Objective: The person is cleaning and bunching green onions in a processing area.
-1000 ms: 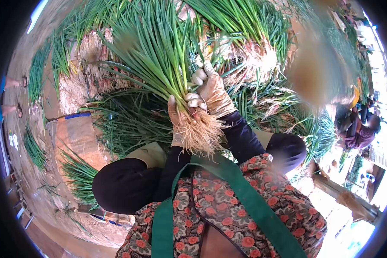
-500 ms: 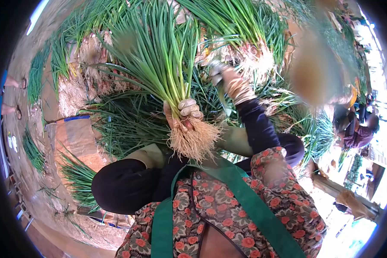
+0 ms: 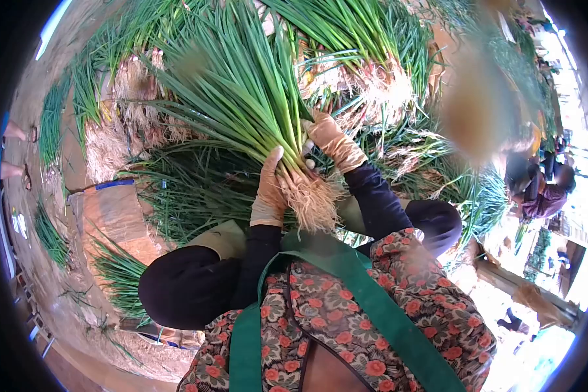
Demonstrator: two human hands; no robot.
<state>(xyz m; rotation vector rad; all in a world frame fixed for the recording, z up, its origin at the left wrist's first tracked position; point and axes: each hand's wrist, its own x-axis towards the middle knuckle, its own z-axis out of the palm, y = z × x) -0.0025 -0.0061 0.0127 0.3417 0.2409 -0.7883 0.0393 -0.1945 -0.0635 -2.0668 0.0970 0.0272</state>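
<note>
A thick bunch of spring onions (image 3: 258,111) stands in front of me, long green leaves fanning away and pale stringy roots (image 3: 311,199) pointing toward my lap. My left hand (image 3: 268,186), in a tan glove, is closed round the left side of the stems just above the roots, its thumb lying along them. From the right, my right hand (image 3: 330,138), gloved too, grips the stems a little higher; some of its fingers are hidden behind them.
More spring onions (image 3: 382,78) lie beyond the bunch, roots toward me, and loose leaves (image 3: 196,189) cover the ground by my knees. An orange-brown sheet (image 3: 114,215) lies at left. Another person (image 3: 549,193) sits at far right; someone's feet (image 3: 26,134) show at far left.
My right hand has come down and left from beside the bunch onto its stems. My left hand has shifted from wrapped across the stems to their left side, and the bunch leans more leftward.
</note>
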